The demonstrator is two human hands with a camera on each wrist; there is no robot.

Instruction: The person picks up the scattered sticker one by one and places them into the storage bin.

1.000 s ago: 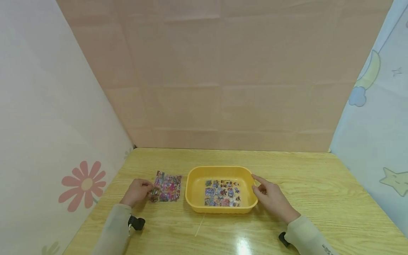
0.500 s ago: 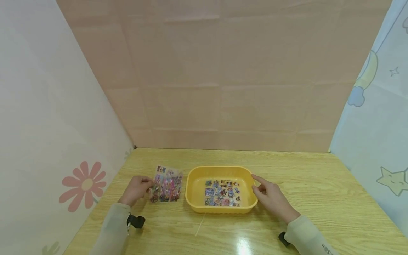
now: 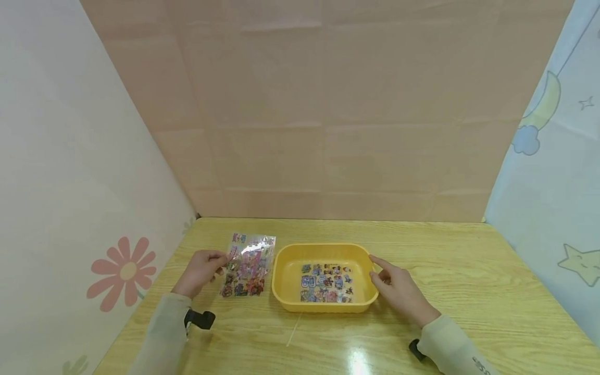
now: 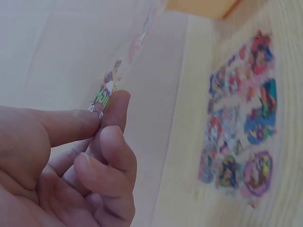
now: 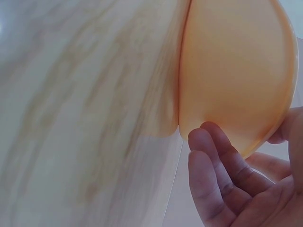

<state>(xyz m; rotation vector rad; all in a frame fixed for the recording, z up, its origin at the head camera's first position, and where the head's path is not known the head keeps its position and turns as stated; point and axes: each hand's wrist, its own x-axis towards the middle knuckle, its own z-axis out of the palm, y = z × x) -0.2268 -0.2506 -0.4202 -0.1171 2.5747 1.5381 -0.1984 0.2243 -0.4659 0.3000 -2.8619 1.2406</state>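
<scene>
My left hand (image 3: 201, 271) pinches the left edge of a clear sticker sheet (image 3: 255, 247) with colourful cartoon prints, to the left of the basin. In the left wrist view the thumb and index finger nip that sheet at a printed part (image 4: 108, 90), raised and seen nearly edge-on. Below it another sticker sheet (image 4: 239, 113) lies on the wood. My right hand (image 3: 398, 291) holds the right rim of a yellow plastic basin (image 3: 325, 308), several fingers (image 5: 203, 175) against its outer wall. Inside the basin lies a sticker sheet (image 3: 326, 284) with small printed figures.
The wood-grain table (image 3: 459, 291) carries everything. A thin pale stick-like strip (image 3: 294, 330) lies in front of the basin. A beige wall panel (image 3: 328, 130) stands behind the table, with printed panels on both sides.
My left hand has risen slightly, lifting the top sticker sheet so it tilts up and apart from the sheet below. My right hand and the basin stay in place.
</scene>
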